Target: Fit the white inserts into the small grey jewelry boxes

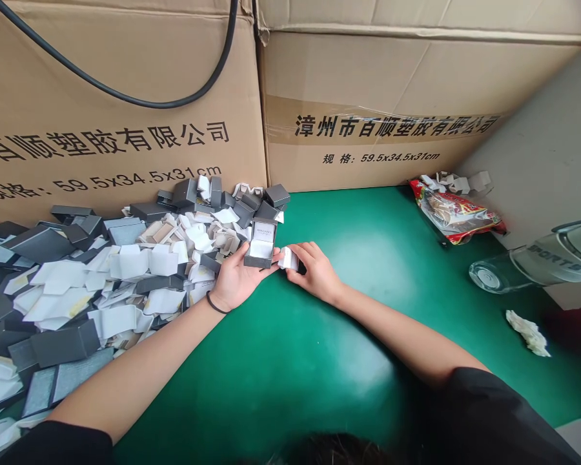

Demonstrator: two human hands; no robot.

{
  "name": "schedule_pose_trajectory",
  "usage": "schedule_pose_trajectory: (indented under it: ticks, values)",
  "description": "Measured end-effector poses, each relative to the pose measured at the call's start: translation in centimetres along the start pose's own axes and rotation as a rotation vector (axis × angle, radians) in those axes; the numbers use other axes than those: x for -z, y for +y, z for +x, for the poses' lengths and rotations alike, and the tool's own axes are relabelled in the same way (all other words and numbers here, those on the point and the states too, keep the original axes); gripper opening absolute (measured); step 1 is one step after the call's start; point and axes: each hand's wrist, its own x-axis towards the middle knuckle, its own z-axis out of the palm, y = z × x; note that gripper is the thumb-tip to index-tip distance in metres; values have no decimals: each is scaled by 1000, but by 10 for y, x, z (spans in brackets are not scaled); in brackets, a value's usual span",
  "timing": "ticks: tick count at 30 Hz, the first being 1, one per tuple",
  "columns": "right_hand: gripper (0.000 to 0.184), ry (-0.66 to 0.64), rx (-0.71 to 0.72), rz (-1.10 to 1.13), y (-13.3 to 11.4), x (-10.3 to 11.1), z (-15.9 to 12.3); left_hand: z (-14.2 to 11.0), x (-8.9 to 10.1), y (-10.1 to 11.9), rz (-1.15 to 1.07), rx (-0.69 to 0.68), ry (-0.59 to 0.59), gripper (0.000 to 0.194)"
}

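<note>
My left hand (235,278) holds a small dark grey box (261,243) with its lid open, showing a white lining inside. My right hand (314,270) pinches a small white insert piece (288,258) right beside the box. Both hands rest over the green table (343,336), at the edge of a heap of grey boxes and white inserts (126,278) that spreads to the left. A black band circles my left wrist.
Two large cardboard cartons (368,123) with printed lettering stand along the back, a black cable looping over the left one. A red snack bag (455,213), a clear plastic bottle (527,261) on its side and a crumpled tissue (527,332) lie at the right.
</note>
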Motion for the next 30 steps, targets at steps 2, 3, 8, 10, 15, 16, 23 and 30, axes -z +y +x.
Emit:
schedule_pose_trajectory:
  ticks: [2,3,8,10,15,16,23,30]
  values:
    - [39,-25,-13,-58,1,0,-1,0,-1,0,28,-13,-22,36]
    - [40,-39,-19,-75,1,0,-1,-1,-1,-1,42,-18,-32,36]
    - [46,-24,8,-45,3,-1,-3,-1,-2,-1,61,-22,-17,38]
    - [47,19,37,-17,4,-2,-3,-1,-1,-1,33,-9,-12,36]
    - [52,66,62,28,6,-2,-4,0,1,0,-27,15,-30,35]
    - [53,61,56,44,6,-1,-4,0,1,0,-33,14,-28,35]
    - [50,69,32,154,4,3,-2,1,3,0,-62,-1,3,32]
    - [43,38,-15,151,2,3,-1,2,6,-3,-50,1,-7,32]
